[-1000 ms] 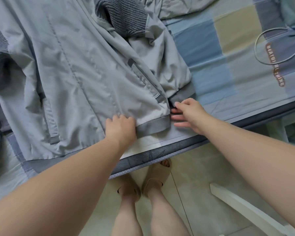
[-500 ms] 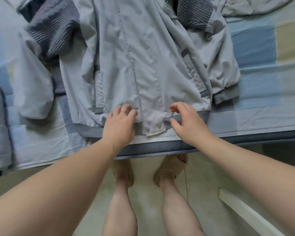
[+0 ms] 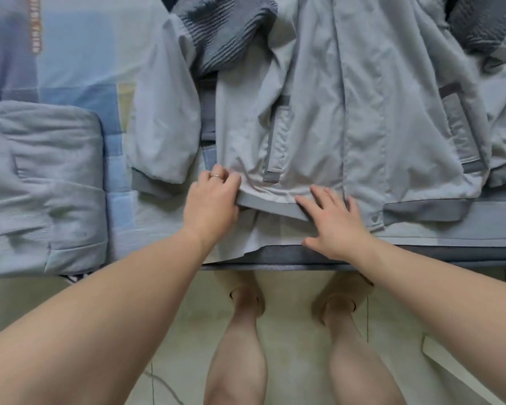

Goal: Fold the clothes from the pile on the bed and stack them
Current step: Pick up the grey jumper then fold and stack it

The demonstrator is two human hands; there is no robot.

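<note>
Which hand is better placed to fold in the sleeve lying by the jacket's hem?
Left, probably. The left hand grips the hem right beside the sleeve; its cuff lies just to that side. The right hand lies flat near the jacket placket, farther off.

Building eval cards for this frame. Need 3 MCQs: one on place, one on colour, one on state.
1. Where does the folded garment lie relative to the jacket?
A. image-left
B. image-right
C. on top

2. The jacket's hem band is:
A. red
B. darker grey
C. white

3. The right hand is:
A. fisted in the air
B. flat, fingers spread on the hem
C. holding a hanger

Key: A, it sits left of the jacket's sleeve; B, the band is darker than the pale body; B, open palm pressed down, while the left hand grips the hem.
</note>
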